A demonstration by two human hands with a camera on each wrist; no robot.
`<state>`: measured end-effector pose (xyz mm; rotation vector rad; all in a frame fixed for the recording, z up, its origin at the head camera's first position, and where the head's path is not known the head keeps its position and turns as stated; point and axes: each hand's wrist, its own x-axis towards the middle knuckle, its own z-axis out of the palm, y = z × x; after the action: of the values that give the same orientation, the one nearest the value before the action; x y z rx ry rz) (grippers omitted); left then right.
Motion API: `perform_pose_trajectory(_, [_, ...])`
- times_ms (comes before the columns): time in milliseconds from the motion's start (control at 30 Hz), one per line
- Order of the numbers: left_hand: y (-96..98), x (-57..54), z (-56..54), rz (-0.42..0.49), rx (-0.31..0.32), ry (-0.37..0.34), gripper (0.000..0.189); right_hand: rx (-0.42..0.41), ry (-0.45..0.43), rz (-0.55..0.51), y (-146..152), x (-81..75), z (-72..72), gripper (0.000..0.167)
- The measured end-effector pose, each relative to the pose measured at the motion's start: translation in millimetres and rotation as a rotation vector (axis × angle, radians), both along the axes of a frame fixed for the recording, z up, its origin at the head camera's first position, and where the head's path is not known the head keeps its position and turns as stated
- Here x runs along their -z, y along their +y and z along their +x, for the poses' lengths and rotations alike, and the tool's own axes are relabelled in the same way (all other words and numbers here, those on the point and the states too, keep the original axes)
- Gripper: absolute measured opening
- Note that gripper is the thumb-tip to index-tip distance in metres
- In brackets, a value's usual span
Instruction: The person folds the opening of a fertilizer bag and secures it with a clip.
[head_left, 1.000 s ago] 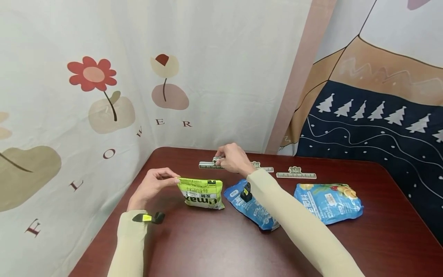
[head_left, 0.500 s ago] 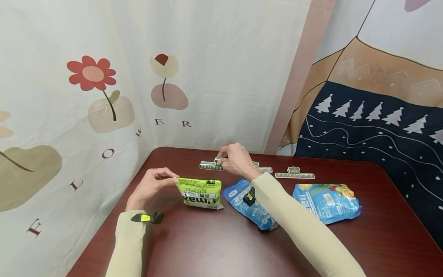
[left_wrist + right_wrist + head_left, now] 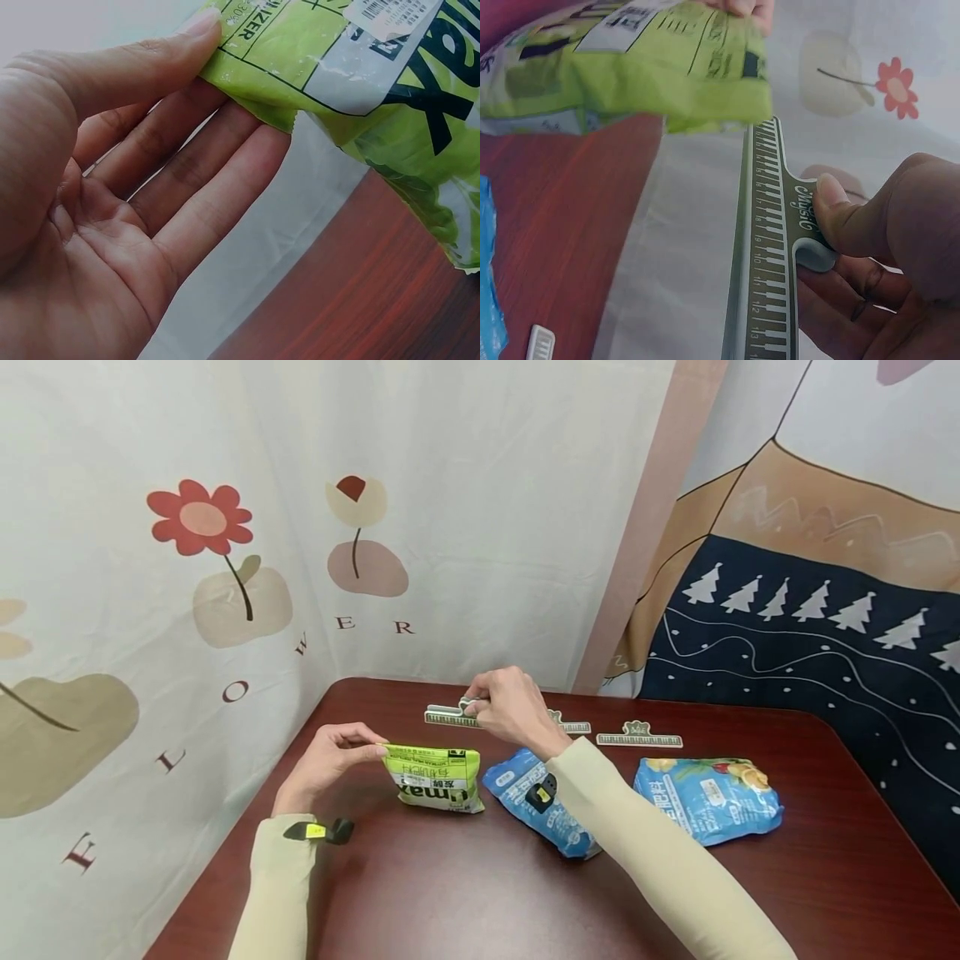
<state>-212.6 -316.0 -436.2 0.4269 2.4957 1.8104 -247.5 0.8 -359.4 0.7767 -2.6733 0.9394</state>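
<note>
so my left hand (image 3: 324, 768) has the top corner of the green bag (image 3: 435, 781) pinched, thumb on one face and fingers on the other. the bag's upright on the table (image 3: 450, 893), left of the blue ones. it's lime green, plump and a bit crinkly, with a white patch, a barcode sticker and big dark letters. my right hand (image 3: 513, 706) is pinching the tab of a clip (image 3: 769, 247) behind the bag, near the back edge. the clip is long and narrow, piano keys and numbers down its face, "music" on the tab.

now the stuff i can't make out. in the left wrist view the bag runs out of frame, so only "ax" and "lizer" show. in the right wrist view it's blurry and cut off at the left. the clip's low end is cropped there, and in the head view my hand covers its tab. can't tell if it's touching the table. my forearm hides bits of both blue bags (image 3: 723, 802), and my hand covers part of a second clip (image 3: 576, 727).
</note>
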Motion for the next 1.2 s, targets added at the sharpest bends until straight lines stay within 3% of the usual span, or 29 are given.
perform_pose_trajectory(633, [-0.9, 0.6, -3.9, -0.017, -0.009, -0.006, 0.018, -0.112, 0.043, -0.038, -9.3, -10.4, 21.0, 0.017])
perform_pose_trajectory(1200, [-0.9, -0.3, -3.9, -0.009, 0.003, -0.015, 0.022, -0.18, 0.083, -0.016, -22.2, -11.4, 33.2, 0.004])
